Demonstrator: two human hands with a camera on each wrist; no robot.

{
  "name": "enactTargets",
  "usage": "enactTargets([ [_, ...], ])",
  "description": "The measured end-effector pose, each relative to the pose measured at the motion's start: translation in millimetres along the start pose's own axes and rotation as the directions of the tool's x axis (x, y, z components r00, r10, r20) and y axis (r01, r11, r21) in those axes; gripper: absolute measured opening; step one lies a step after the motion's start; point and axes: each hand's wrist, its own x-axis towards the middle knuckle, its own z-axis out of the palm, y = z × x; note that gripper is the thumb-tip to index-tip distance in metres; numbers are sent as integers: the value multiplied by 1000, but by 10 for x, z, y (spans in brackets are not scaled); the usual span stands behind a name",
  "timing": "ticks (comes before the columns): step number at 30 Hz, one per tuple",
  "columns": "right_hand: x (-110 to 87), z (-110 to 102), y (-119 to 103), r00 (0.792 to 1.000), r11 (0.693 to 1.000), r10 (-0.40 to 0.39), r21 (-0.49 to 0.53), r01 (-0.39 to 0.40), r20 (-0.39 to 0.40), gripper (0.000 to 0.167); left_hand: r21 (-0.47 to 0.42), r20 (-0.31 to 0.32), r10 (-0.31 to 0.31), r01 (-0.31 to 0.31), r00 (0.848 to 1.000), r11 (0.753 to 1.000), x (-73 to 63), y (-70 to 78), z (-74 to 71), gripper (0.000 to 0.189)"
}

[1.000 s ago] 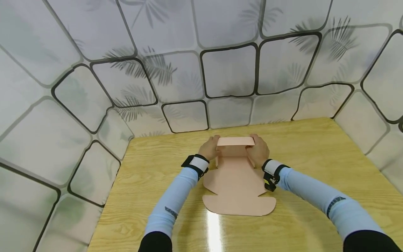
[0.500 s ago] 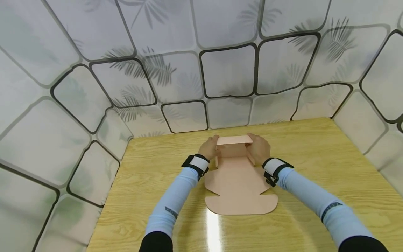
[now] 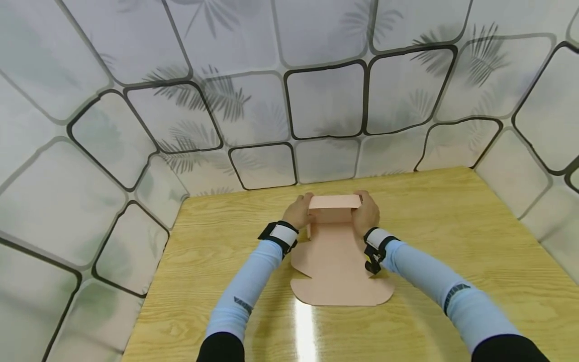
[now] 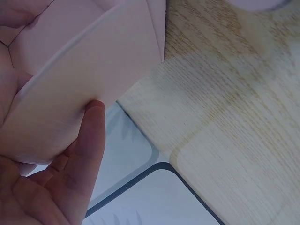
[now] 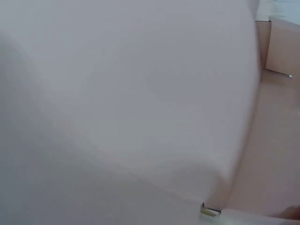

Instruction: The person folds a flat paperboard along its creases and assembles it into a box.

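At the near edge, black cuffs are covering the upper ends of two light-blue sleeves (image 3: 244, 286), which are reaching forward over a wood-grained counter (image 3: 226, 216), where a bright streak of reflected light (image 3: 306, 329) is shining. Just beyond the streak, a pinkish cardboard box (image 3: 334, 256), partly folded, is lying in the middle between the forearms. Its broad round-ended flap (image 3: 341, 292) is spreading flat toward the person, and behind that a wider panel is extending, its left side flap (image 3: 301, 256) angling outward while the right wrist is covering much of the opposite one. Black-and-white wrist straps (image 3: 284, 234) are circling both wrists, and a small dark device (image 3: 373, 261) is hanging beneath the right one. Farther on, the box is rising into a shallow, tray-like end, its inside showing plain cardboard; a low wall is standing along the left, and an end wall (image 3: 332, 215) is standing at the back with a folded strip (image 3: 334, 202) along its top. Both hands are gripping this raised end: the left hand (image 3: 297, 211) is pinching its left corner, one fingertip pressing the outer face, and the right hand (image 3: 367, 213) is curling around its right corner. Behind everything, a pale backdrop (image 3: 325, 100) is displaying dark rounded outlines and grey fern-like leaves.
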Motion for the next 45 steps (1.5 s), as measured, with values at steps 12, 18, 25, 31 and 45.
enactTargets([
  [12, -29, -21, -40, 998, 996, -43, -80, 46, 42, 27, 2, -8, -3, 3, 1000, 1000, 8, -7, 8, 62],
  [18, -16, -65, 16, 989, 989, -108, -92, 117, 100, 34, 7, -19, -8, 8, 1000, 1000, 2, -11, 21, 61],
  [25, -29, -97, 62, 985, 993, -117, -15, 120, 126, 44, 19, -37, 9, -8, 999, 1000, -39, -23, 66, 63],
  [31, -56, -3, 10, 999, 994, 38, 99, -39, 13, 44, 8, -43, 18, -18, 999, 1000, -61, -11, 76, 64],
  [45, -49, 54, -63, 991, 997, 76, 42, -72, -107, 29, 20, -45, 17, -16, 999, 1000, -38, -23, 73, 63],
])
